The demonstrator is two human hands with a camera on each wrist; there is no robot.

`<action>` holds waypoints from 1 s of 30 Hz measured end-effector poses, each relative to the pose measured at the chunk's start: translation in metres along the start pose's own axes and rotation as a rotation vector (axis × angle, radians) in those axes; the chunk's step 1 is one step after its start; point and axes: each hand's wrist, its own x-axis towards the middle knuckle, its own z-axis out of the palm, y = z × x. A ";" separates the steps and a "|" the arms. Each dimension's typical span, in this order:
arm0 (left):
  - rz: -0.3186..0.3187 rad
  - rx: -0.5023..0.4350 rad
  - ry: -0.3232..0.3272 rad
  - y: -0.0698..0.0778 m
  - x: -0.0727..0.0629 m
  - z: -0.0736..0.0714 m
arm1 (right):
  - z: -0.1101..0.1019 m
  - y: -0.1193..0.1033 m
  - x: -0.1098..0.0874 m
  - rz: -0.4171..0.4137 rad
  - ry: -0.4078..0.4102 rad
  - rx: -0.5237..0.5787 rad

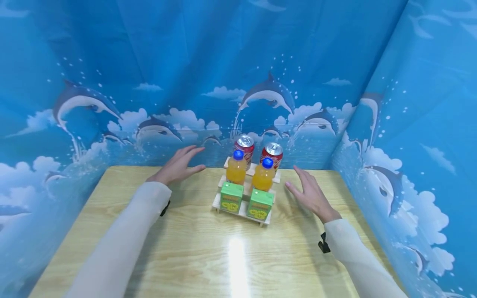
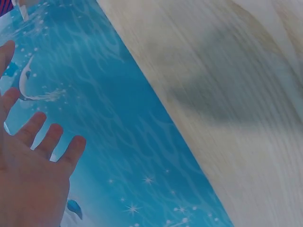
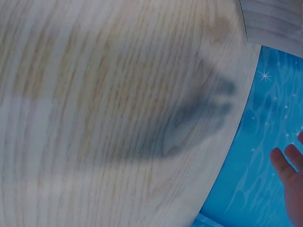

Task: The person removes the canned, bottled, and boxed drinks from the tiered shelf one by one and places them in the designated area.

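Observation:
A small stepped wooden rack (image 1: 241,210) stands on the table, bearing drinks on three levels. Two green juice boxes, one left (image 1: 231,198) and one right (image 1: 259,204), occupy the low front step. Behind them are two orange juice bottles with blue caps, left (image 1: 236,169) and right (image 1: 263,177). Two red soda cans, left (image 1: 244,145) and right (image 1: 273,154), sit on the top step. My left hand (image 1: 179,165) hovers left of the rack, fingers spread, touching nothing. To the rack's right, my right hand (image 1: 310,194) is held apart from it, fingers extended and holding nothing.
The light wooden table (image 1: 193,248) has a bright glare streak near its front. Blue dolphin-print curtains (image 1: 208,54) rise along the back and sides. A black strap (image 1: 324,243) shows at the right wrist, another (image 1: 165,208) at the left.

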 end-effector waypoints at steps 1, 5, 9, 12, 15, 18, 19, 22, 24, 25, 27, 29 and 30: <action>0.003 -0.007 -0.003 0.002 0.002 -0.001 | 0.001 -0.001 0.000 -0.004 0.002 0.004; 0.009 -0.056 -0.015 0.009 0.011 -0.002 | 0.004 -0.001 -0.001 -0.025 0.017 0.014; 0.008 -0.106 -0.020 0.016 0.018 -0.004 | 0.008 -0.001 -0.002 -0.050 0.031 0.026; 0.006 -0.120 -0.023 0.024 0.023 -0.006 | 0.010 -0.001 -0.003 -0.059 0.041 0.038; -0.004 -0.125 -0.028 0.032 0.027 -0.008 | 0.012 -0.001 -0.004 -0.061 0.047 0.058; -0.014 -0.127 -0.035 0.038 0.031 -0.011 | 0.015 -0.001 -0.005 -0.062 0.048 0.078; -0.017 -0.127 -0.037 0.040 0.032 -0.011 | 0.016 -0.001 -0.005 -0.065 0.050 0.085; -0.008 -0.135 -0.041 0.045 0.036 -0.013 | 0.019 -0.002 -0.005 -0.073 0.060 0.112; 0.004 -0.144 -0.044 0.048 0.038 -0.014 | 0.022 -0.003 -0.005 -0.082 0.072 0.134; 0.012 -0.152 -0.045 0.049 0.039 -0.014 | 0.023 -0.004 -0.005 -0.084 0.077 0.146; 0.019 -0.167 -0.053 0.052 0.041 -0.014 | 0.026 -0.006 -0.006 -0.085 0.080 0.166; 0.025 -0.183 -0.062 0.055 0.044 -0.013 | 0.029 -0.008 -0.006 -0.078 0.076 0.177; 0.025 -0.191 -0.066 0.057 0.045 -0.013 | 0.030 -0.009 -0.007 -0.072 0.072 0.178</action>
